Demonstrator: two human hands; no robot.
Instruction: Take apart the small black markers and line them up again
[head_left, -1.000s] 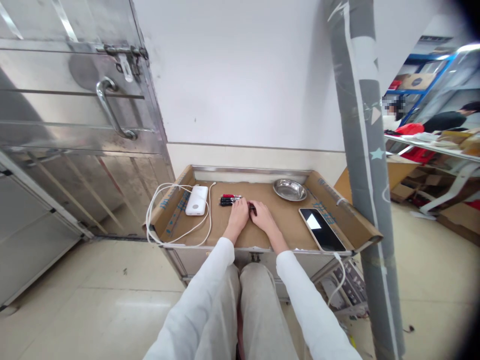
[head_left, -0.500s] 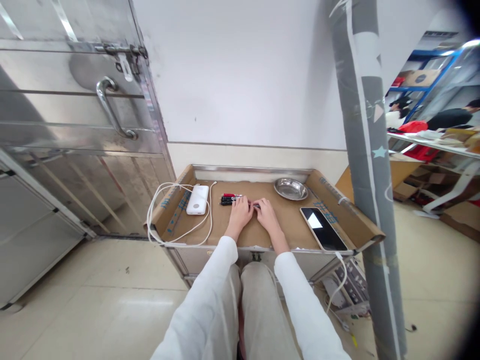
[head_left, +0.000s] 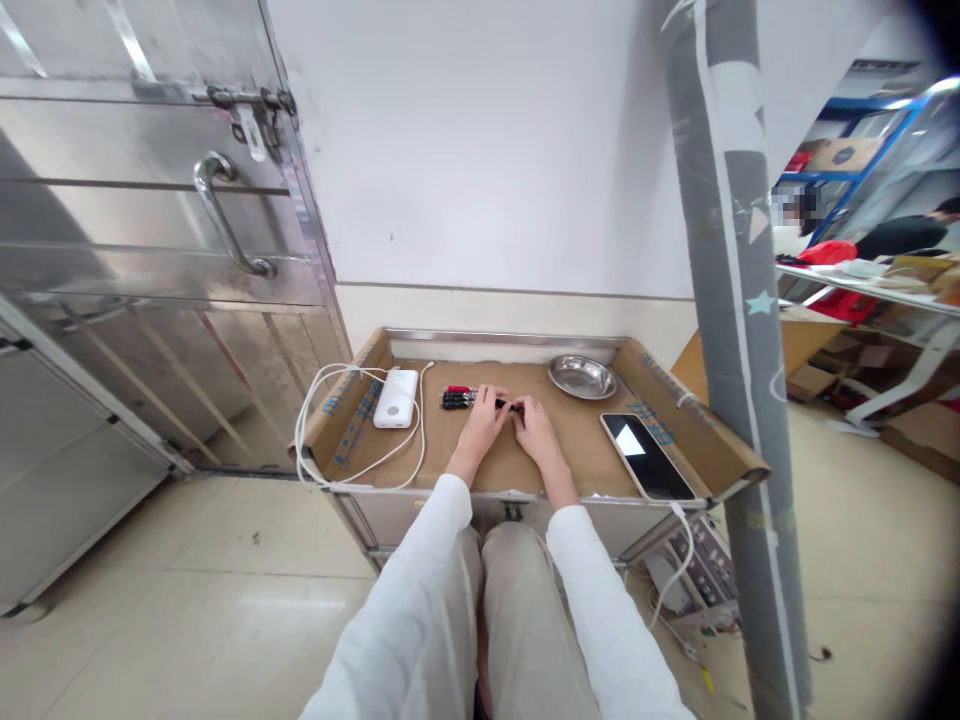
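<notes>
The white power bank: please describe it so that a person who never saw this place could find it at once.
Beside the big steel door stands a low table lined with cardboard. On its left part, left of the pens, lies the power bank. It alone is a white rounded block with a white cable looped around it.

Left of the steel dish (head_left: 582,377) there's a white power bank (head_left: 395,398) with its looping cable (head_left: 315,440), and a phone (head_left: 646,456) lies right of the dish, nearer us.
</notes>
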